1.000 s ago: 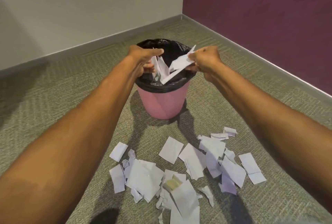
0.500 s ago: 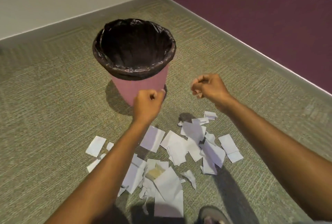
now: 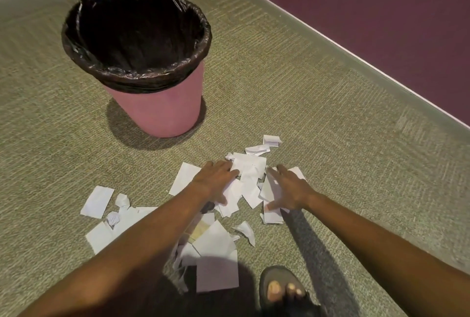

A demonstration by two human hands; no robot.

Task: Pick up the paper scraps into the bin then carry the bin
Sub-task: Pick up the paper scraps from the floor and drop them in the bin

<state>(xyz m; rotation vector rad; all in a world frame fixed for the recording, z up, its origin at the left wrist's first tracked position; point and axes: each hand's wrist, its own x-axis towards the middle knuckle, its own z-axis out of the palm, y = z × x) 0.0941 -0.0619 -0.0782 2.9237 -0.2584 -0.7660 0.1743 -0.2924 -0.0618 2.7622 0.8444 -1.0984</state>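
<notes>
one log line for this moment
left hand: open on scraps | right hand: open on scraps | bin: upright, beyond pile, untouched

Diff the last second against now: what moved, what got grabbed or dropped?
Both hands let go of the scraps held over the bin and came down; left hand and right hand now rest on the scrap pile. Nothing lifted yet. The bin stays upright, same spot; the pile looks largely unmoved.

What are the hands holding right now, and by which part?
Nothing is held: the left hand and the right hand rest flat on top of the paper scraps lying on the carpet.
</notes>
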